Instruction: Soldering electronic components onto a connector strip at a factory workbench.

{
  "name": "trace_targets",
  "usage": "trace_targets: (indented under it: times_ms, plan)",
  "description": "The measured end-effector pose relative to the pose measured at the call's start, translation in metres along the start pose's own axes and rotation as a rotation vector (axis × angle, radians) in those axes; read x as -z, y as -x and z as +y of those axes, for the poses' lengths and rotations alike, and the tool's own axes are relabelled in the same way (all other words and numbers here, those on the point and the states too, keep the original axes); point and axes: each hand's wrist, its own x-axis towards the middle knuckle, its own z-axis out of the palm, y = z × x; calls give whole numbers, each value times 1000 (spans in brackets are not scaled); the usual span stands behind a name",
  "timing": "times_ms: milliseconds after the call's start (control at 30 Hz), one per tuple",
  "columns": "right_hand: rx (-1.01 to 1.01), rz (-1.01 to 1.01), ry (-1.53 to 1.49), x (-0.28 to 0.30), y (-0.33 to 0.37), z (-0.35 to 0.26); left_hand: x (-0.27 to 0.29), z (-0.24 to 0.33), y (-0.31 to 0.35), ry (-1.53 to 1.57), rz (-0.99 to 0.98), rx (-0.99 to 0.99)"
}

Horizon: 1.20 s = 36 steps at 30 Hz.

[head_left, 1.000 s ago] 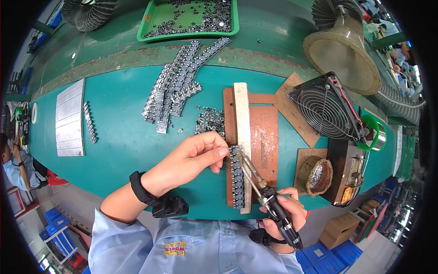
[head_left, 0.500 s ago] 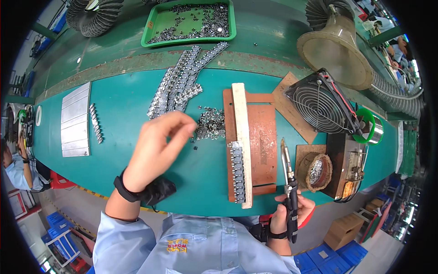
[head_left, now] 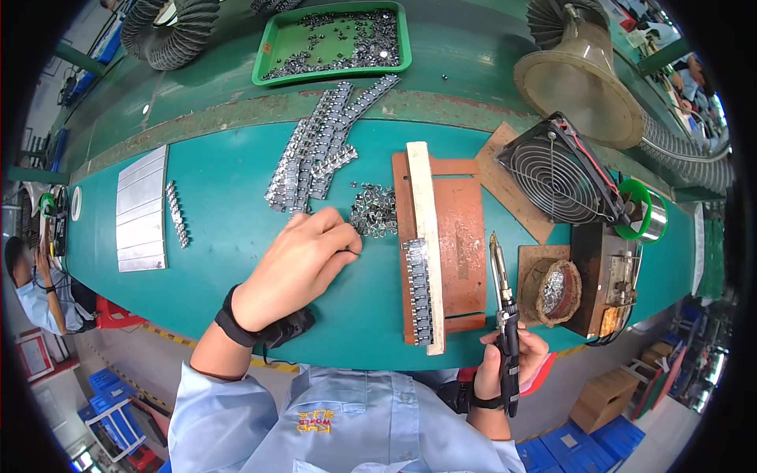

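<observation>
My left hand point(head_left: 300, 264) is closed in a pinch just left of a pile of small metal parts point(head_left: 374, 211); a tiny dark bit shows at the fingertips, too small to name. My right hand point(head_left: 512, 355) grips a soldering iron point(head_left: 503, 296) by its black handle, its tip pointing away from me. Between the hands lies a reddish-brown board point(head_left: 460, 236) with a pale wooden strip point(head_left: 423, 197) along it. A row of small electronic parts point(head_left: 419, 292) lines the strip's left side. Beyond my left hand, strips of joined parts point(head_left: 315, 150) lie stacked.
A green tray point(head_left: 272, 47) of small dark parts stands at the back. To the right are a fan point(head_left: 556, 173), a round pot point(head_left: 556, 293) of shiny bits, a solder spool point(head_left: 643, 211) and a fume funnel point(head_left: 579, 94). Silvery plates point(head_left: 142, 213) lie at left.
My left hand has lowered and moved right, its fingers drawing together beside the pile. The right hand still holds the soldering iron, nearly unmoved. The whole view has shifted slightly.
</observation>
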Motion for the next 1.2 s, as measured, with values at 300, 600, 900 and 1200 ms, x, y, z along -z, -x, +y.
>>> trace_targets:
  times_ms: [300, 600, 900, 1200]
  plan:
    - [-3, -32, -35, 5, 1, 5, -21, 13, -7, 958, -97, 368]
    - [-40, -64, -33, 11, 3, 9, -33, 15, -12, 1338, -43, 506]
    - [-12, -132, -31, 14, 1, 11, -37, 20, -15, 1316, -34, 526]
    - [-65, -115, -76, 11, 0, 6, -37, 20, -16, 1306, -62, 561]
